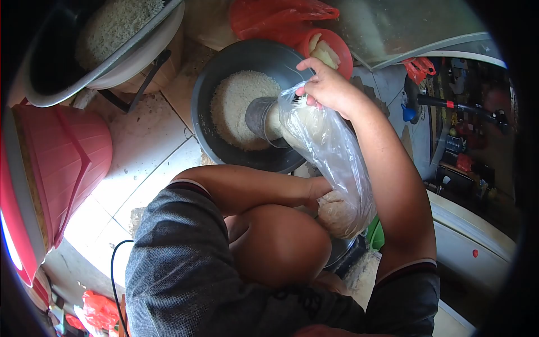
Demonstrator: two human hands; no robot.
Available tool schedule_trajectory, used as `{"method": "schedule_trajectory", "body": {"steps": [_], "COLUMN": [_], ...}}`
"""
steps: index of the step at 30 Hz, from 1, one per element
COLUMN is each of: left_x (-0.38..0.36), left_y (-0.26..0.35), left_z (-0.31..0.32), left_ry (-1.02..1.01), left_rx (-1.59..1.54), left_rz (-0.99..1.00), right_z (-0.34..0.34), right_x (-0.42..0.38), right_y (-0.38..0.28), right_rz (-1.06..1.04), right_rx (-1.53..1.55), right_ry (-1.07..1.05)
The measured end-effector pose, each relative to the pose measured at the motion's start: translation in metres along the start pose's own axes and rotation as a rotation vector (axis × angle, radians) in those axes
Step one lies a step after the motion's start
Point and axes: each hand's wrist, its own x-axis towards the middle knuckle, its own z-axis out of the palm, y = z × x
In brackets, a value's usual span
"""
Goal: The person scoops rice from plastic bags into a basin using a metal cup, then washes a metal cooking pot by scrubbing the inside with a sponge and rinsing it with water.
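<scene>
A clear plastic bag [345, 160] with pale contents lies slanted in front of me, its upper end by a grey cup [257, 117]. My right hand [328, 90] pinches the bag near its upper end, with the index finger stretched out. My left hand [319, 192] holds the bag's lower end, its fingers partly hidden by the bag. The cup lies tilted in a dark grey basin [203, 112], with pale grain at its mouth. White rice [241, 92] covers part of the basin's bottom.
Beyond the basin are a red plastic bag [269, 19] and a red bowl [343, 53] with pale pieces in it. Upper left, a large metal bowl [129, 48] holds more rice. A pink tub [73, 151] stands at left; a black cable [114, 269] runs below it.
</scene>
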Motion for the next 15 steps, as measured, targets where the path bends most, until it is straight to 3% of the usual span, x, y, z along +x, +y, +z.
{"method": "schedule_trajectory", "body": {"steps": [15], "left_x": [0.0], "left_y": [-0.007], "left_z": [0.01], "left_ry": [-0.052], "left_rx": [0.007], "left_rz": [-0.011], "right_z": [-0.005], "right_x": [-0.011], "right_y": [-0.005], "right_rz": [0.019], "right_rx": [-0.012], "right_ry": [-0.069]}}
